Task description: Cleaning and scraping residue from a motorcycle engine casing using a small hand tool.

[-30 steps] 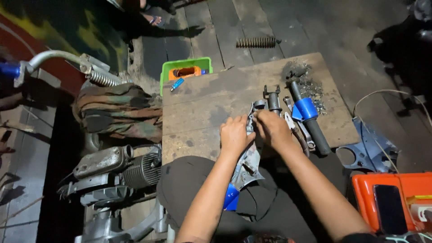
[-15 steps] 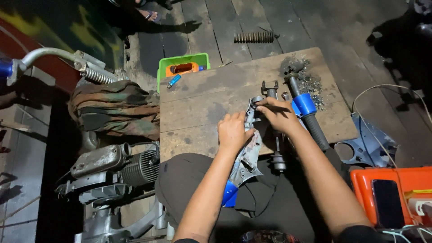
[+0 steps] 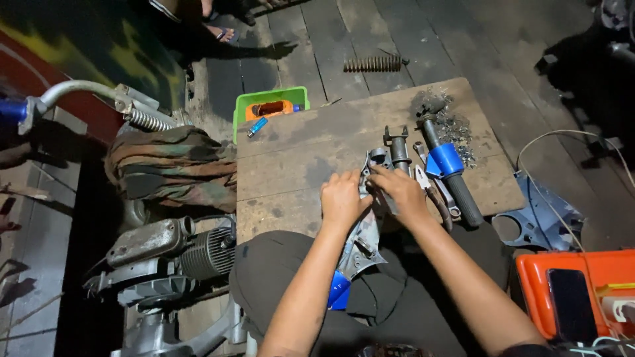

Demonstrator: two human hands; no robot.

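Better to keep the grey metal bracket [image 3: 362, 228] steady against the near edge of the wooden board [image 3: 297, 165] while working at its far end. Left hand [image 3: 342, 198] closed around the bracket's middle. Right hand [image 3: 399, 192] just right of it, fingers curled, pinching the bracket's top beside the black shaft [image 3: 399, 151].

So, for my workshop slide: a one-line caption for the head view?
Both hands, left hand and right hand, grip a grey metal part at a wooden board.
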